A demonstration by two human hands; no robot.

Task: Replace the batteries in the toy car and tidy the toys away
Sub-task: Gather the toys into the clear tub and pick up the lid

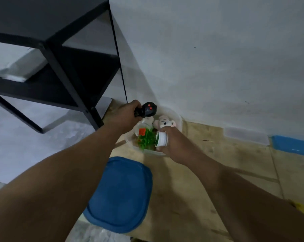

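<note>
My left hand [126,115] grips a black remote control [146,110] with two red buttons, held just above the far left rim of a clear plastic box [179,122] on the floor by the wall. My right hand [173,143] holds a small white pot [162,139] with a green artificial plant [146,138] tipped on its side over the box's near edge. Inside the box lie a white and pink plush toy [164,124] and something with an orange patch [142,131]. No toy car is visible.
A blue lid [120,193] lies on the cardboard-covered floor [217,154] in front of the box. A black shelf unit [65,67] stands at the left against the white wall. Blue tape [294,143] marks the floor at the right.
</note>
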